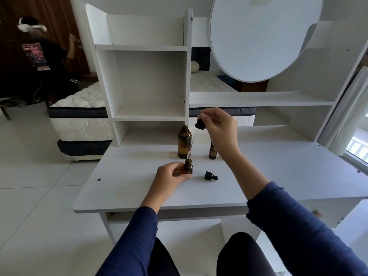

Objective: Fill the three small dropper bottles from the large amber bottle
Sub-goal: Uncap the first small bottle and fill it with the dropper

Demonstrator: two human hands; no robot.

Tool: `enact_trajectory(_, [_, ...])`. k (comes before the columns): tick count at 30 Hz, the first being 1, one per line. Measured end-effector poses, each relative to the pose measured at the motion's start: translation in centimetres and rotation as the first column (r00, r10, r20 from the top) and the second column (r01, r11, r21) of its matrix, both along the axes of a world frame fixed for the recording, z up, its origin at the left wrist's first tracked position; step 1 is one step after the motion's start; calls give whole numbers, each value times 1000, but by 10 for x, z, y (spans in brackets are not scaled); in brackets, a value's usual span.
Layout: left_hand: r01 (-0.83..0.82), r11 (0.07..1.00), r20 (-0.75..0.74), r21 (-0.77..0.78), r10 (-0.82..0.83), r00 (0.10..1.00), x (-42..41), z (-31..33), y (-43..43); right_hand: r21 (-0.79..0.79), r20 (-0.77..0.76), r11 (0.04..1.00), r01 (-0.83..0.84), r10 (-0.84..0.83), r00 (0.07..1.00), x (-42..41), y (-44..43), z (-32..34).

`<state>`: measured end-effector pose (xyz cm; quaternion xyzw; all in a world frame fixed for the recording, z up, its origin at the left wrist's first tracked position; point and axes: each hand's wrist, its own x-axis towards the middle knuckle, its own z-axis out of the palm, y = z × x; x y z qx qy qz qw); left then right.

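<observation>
The large amber bottle (pixel 184 142) stands uncapped on the white desk (pixel 258 172). My left hand (pixel 169 176) grips a small open amber dropper bottle (pixel 188 166) upright in front of it. My right hand (pixel 219 126) pinches the black bulb of the large dropper (pixel 200 124); its glass tube slants down, with the tip just above the small bottle's mouth. A small black dropper cap (pixel 211 175) lies on the desk right of the held bottle. Another small amber bottle (pixel 212 151), capped, stands behind my right wrist, partly hidden.
White shelving (pixel 149 82) rises at the desk's back, with a round mirror (pixel 264 36) to the right. A mattress (pixel 79 116) lies on the floor to the left, and a person (pixel 43 56) stands far back left.
</observation>
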<state>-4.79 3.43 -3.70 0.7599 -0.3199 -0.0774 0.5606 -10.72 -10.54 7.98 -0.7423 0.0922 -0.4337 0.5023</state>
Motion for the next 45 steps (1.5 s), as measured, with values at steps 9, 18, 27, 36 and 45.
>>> enact_trajectory(9, [-2, 1000, -6, -4, 2, 1000, 0, -1, 0, -8, -34, 1000, 10, -11, 999, 1, 0, -5])
enact_trajectory(18, [-1, 1000, -9, 0, 1, 1000, 0, 0, 0, -90, -59, 996, 21, -26, 998, 2, -2, -4])
enact_trajectory(27, [11, 1000, -24, -14, -11, 1000, -1, 0, 1, -43, 100, 996, 84, -79, 992, 17, -5, 18])
enact_trajectory(36, [16, 999, -47, -36, -18, 999, 1, -1, -1, -94, 187, 989, 116, -97, 978, 46, -4, 44])
enact_trajectory(45, [8, 1000, -38, -25, -8, 999, 4, -2, -2, -250, 101, 963, 105, -82, 992, 66, -10, 32])
